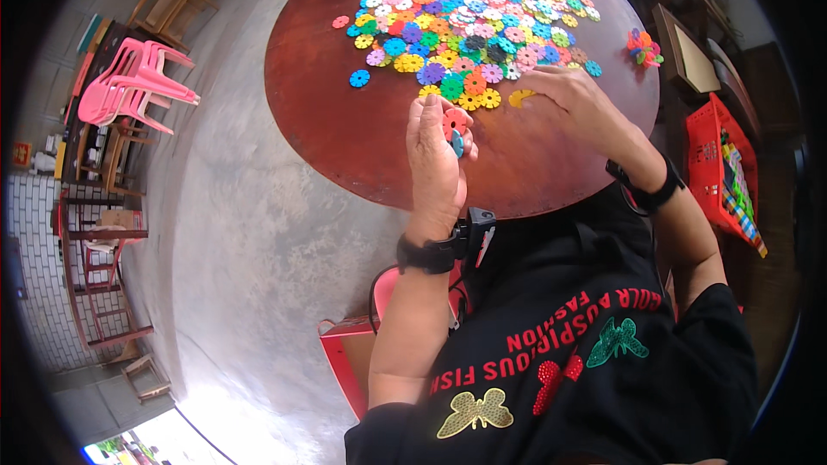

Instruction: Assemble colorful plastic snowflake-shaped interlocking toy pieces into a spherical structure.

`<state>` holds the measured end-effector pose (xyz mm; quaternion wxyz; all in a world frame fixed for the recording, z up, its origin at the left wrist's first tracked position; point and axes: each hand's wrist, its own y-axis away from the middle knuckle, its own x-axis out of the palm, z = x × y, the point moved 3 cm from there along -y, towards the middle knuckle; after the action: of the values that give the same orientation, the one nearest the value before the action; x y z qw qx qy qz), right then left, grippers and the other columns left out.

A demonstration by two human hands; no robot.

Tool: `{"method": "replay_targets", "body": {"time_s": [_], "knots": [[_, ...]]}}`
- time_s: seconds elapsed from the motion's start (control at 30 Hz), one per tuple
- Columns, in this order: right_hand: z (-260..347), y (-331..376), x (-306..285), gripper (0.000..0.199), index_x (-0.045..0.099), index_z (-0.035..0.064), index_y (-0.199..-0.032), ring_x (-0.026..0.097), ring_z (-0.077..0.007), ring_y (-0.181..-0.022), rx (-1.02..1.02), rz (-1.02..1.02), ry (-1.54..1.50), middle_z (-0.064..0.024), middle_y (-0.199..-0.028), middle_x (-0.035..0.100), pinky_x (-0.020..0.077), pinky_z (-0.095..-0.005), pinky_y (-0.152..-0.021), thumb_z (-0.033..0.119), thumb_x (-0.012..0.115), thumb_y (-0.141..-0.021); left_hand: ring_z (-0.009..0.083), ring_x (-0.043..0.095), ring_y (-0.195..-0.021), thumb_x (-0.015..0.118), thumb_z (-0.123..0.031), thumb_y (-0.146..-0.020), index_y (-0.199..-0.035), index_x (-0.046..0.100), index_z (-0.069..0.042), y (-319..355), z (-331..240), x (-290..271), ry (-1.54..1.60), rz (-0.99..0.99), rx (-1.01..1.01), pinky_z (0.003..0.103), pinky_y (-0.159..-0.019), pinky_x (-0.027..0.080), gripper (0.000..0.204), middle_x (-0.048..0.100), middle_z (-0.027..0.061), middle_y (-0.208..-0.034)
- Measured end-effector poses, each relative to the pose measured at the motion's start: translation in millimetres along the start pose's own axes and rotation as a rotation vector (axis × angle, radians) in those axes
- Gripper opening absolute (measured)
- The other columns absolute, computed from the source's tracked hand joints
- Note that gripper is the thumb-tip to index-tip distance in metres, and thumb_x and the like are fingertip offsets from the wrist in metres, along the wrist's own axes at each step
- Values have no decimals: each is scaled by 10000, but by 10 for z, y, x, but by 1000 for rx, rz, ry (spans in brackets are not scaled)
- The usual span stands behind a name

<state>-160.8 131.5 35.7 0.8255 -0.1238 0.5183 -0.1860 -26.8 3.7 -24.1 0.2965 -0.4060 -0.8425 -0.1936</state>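
- Clearly, in the head view, the left hand (437, 155) is raised over the near edge of the round wooden table (345, 120), fingers closed on a red notched disc (454, 120) with a blue disc (457, 144) just under it.
- Right hand (575, 102) lies palm down on the tabletop, fingertips touching a yellow disc (520, 97) at the near rim of the pile of coloured discs (469, 13); it grips nothing I can see.
- Judgement: slotting goes best with the 2 notches lined up square and the held pair kept steady.
- A small assembled cluster (644, 47) sits by the table's right edge.
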Motion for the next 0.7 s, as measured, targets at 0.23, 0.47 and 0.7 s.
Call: {"method": "replay_targets", "body": {"time_s": [0.23, 0.47, 0.7], "knots": [[408, 281, 54, 165, 566, -16, -858, 555, -328, -759, 94, -144, -108, -140, -761, 546, 452, -397, -635, 135, 623, -827, 91, 471, -541, 507, -419, -945, -949, 537, -49, 56, 55, 217, -127, 91, -64, 239, -449, 386, 371, 517, 32, -739], [421, 302, 151, 153, 535, -1, -844, 562, -313, -731, 142, -191, -86, -127, -746, 535, 453, -391, -606, 128, 616, -828, 59, 451, -485, 539, -404, -934, -888, 539, -47, 90, 103, 259, -111, 96, -104, 198, -407, 392, 360, 521, 26, -747], [422, 306, 236, 161, 530, -9, -829, 539, -340, -691, 104, -178, -137, -139, -747, 511, 432, -390, -586, 124, 622, -824, 52, 457, -486, 532, -378, -944, -831, 534, -69, 129, 133, 282, -112, 115, -210, 186, -401, 378, 329, 520, 3, -704]]}}
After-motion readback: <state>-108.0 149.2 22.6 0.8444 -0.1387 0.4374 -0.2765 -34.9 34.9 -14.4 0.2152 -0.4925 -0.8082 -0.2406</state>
